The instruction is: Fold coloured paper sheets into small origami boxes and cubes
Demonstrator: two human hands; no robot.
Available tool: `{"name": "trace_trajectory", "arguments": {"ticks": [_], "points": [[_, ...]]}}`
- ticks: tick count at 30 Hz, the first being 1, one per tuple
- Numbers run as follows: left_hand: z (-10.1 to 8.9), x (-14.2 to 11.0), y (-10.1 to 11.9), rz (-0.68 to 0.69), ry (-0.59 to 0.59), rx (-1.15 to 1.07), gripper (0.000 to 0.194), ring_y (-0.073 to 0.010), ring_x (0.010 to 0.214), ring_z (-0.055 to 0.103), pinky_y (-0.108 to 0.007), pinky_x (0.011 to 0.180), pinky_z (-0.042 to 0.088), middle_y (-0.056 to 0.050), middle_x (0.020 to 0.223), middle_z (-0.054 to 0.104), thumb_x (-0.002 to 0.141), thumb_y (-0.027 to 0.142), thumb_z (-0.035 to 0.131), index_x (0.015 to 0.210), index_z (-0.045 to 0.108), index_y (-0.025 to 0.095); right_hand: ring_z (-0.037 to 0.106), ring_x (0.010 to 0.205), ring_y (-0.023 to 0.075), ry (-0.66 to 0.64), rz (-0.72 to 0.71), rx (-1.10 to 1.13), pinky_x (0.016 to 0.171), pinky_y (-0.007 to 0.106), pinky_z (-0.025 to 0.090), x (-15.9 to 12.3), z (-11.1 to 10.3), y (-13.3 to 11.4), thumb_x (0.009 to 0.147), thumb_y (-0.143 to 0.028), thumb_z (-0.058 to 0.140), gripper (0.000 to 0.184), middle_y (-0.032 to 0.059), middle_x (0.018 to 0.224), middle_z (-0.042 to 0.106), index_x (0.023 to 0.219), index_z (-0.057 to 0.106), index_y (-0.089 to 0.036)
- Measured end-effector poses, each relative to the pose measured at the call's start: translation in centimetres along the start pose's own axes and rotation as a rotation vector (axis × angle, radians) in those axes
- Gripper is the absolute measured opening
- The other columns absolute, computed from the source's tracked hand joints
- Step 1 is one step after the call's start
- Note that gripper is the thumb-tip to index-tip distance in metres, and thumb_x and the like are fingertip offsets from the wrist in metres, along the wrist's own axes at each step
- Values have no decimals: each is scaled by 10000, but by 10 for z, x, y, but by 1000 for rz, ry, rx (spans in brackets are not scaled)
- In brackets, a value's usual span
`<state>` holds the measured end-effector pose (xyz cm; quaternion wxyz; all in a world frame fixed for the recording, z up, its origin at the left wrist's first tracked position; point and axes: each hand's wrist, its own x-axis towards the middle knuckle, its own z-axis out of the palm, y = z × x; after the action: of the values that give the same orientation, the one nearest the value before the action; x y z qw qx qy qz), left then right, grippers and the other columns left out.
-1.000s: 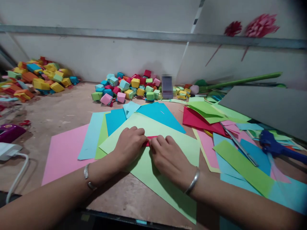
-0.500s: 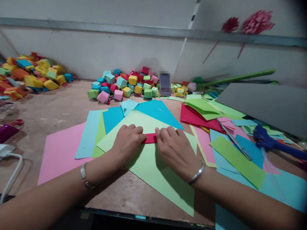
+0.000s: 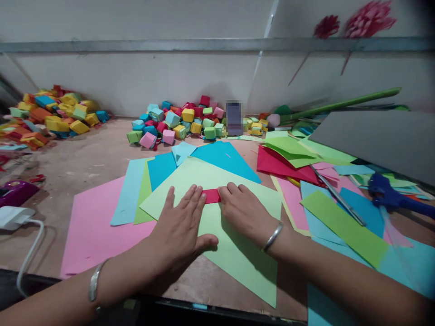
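Note:
A narrow red paper strip lies on a pale green sheet of paper in front of me. My left hand is open, its fingers stretched out and their tips at the strip's left end, thumb apart to the right. My right hand has its fingers curled down on the strip's right end, which they hide. Blue sheets stick out beyond the green one, and a pink sheet spreads under the left side.
Piles of coloured paper cubes stand along the wall. To the right are scissors, a blue glue gun, paper pieces and a grey board. A white plug with cable and a purple object sit at left.
My left hand has gone from curled fingers on the strip to fingers laid out straight with the thumb spread. My right hand stays at the strip's right end. The view has shifted slightly.

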<state>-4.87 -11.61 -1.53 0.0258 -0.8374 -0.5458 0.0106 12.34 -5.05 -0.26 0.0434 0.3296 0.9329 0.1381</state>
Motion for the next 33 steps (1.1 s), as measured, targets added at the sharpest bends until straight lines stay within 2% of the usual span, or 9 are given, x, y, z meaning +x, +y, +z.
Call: {"name": "trace_trajectory", "arguments": {"ticks": [4,9,14,19,22,26,29,33], "points": [[-3,-9,-11,-25,-4,-6,782,-346,1428,233,-647,1113,54,-164,1535,293,900,680,237,1462,343,147,486,861,256,16,4,15,644,366,284,0,2,2,925,-105,423,258,110,923,604,905,679,-127],[-2,-16,-13,-71,-7,-13,763,-337,1443,193,-658,1106,79,-128,1553,237,908,665,253,1484,277,165,481,871,249,-5,-1,27,648,361,276,-2,0,4,920,-100,439,245,107,937,602,900,680,-134],[-8,-21,-15,-94,-75,-41,706,-326,1453,157,-650,1108,125,-88,1567,202,936,614,245,1498,222,186,476,881,249,-12,-4,22,638,355,268,-2,-1,3,911,-90,447,239,108,946,601,890,680,-136],[-12,-27,-20,-109,-92,-44,677,-323,1457,141,-637,1116,119,-56,1572,203,941,599,261,1506,200,231,471,873,245,-5,-5,58,635,354,270,-2,-1,4,925,-96,413,264,112,962,608,917,674,-137],[-11,-32,-27,-119,-61,-8,647,-335,1459,110,-636,1125,68,-21,1563,248,940,588,294,1497,246,261,467,878,245,-17,-7,62,633,351,274,-2,-1,5,914,-90,423,252,117,970,604,904,670,-136],[-13,-40,-36,-119,30,81,571,-359,1455,101,-663,1112,-19,10,1506,390,927,580,353,1423,421,305,467,867,241,-19,-1,61,627,351,273,-1,0,4,899,-70,432,244,113,955,595,883,667,-130],[-15,-43,-36,-147,91,118,533,-362,1454,107,-692,1097,48,-6,1512,380,936,553,354,1382,478,289,471,862,242,-3,-11,63,626,352,272,-1,1,3,896,-71,437,236,110,940,593,881,665,-127],[-17,-32,-27,-199,70,71,547,-369,1435,196,-693,1055,228,-75,1514,375,951,507,372,1413,421,218,485,865,244,-5,7,67,636,353,279,0,0,3,907,-71,425,244,114,938,599,917,665,-113]]}}
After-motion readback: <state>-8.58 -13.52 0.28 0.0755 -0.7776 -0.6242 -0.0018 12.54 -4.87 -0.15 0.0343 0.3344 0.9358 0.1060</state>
